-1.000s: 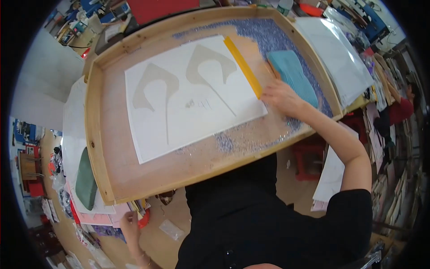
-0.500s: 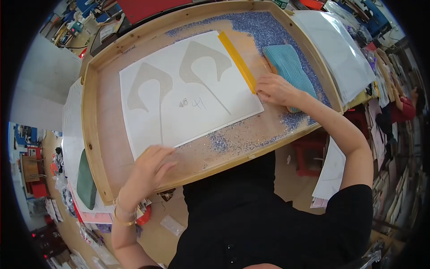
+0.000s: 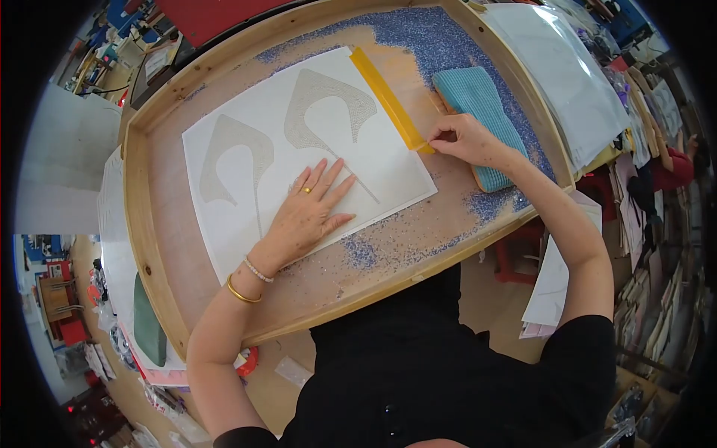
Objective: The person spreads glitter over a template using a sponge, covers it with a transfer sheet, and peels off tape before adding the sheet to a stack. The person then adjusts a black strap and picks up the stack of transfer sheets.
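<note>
White sheet [image 3: 280, 155] under a spread palm, yellow tape [image 3: 385, 98] in a pinch: slippage is our main worry.
We note the sheet inside the wooden tray [image 3: 147, 250], the left hand [image 3: 300, 216] spread wide on its lower part, and the right hand [image 3: 468, 140] narrowed to a thumb-and-finger pinch on the tape's lower end. We judge that a tug stronger than the palm's hold could skew or crease the sheet; a steep pull could tear its edge. Blue grains [image 3: 361, 252] lie just beside the bottom edge, so any shift might trap some beneath.
</note>
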`<action>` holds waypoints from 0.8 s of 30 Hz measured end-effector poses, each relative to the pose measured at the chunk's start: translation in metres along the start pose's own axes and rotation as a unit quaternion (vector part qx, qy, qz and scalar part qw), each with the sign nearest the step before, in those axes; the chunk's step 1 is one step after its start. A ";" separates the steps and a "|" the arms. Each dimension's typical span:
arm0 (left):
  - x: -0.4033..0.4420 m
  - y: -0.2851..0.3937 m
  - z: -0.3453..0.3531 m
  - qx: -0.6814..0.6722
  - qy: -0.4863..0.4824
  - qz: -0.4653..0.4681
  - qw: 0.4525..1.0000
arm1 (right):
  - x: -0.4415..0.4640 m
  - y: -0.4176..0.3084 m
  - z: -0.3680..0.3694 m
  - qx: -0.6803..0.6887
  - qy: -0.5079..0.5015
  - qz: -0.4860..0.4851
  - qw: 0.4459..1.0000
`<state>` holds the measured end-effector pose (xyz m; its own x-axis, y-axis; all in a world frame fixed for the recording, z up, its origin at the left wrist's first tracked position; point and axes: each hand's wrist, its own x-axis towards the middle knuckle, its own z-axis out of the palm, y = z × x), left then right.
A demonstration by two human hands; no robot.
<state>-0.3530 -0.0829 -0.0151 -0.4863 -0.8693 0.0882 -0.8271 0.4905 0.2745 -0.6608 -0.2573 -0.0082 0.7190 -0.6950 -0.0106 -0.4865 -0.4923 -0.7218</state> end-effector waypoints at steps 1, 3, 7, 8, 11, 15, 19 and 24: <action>0.000 0.000 0.000 0.000 0.000 -0.002 1.000 | 0.001 0.001 -0.002 -0.001 -0.006 0.011 1.000; 0.000 0.000 0.000 -0.004 -0.001 -0.003 1.000 | 0.002 -0.003 0.000 -0.043 0.021 -0.017 0.999; 0.000 -0.004 0.005 0.023 0.003 -0.002 1.000 | -0.013 -0.017 0.030 -0.157 0.088 -0.118 0.977; 0.002 -0.006 0.003 0.023 0.004 0.000 1.000 | -0.006 -0.017 0.030 -0.178 0.096 -0.138 0.970; 0.000 -0.003 -0.001 0.016 0.014 0.002 1.000 | 0.011 -0.017 0.016 -0.048 0.055 -0.033 0.997; 0.009 -0.006 -0.009 -0.053 0.044 -0.004 0.998 | 0.073 -0.016 -0.012 -0.018 0.116 -0.066 0.991; 0.051 -0.031 -0.013 -0.162 0.096 -0.043 0.981 | 0.167 0.018 -0.017 -0.003 0.134 -0.068 0.989; 0.141 -0.097 -0.009 -0.096 0.223 -0.066 0.968 | 0.244 0.054 -0.008 0.009 0.143 -0.053 0.988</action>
<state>-0.3388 -0.2536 -0.0209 -0.1740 -0.8841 0.4337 -0.7853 0.3904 0.4806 -0.5159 -0.4573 -0.0436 0.5946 -0.7607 0.2605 -0.4041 -0.5627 -0.7211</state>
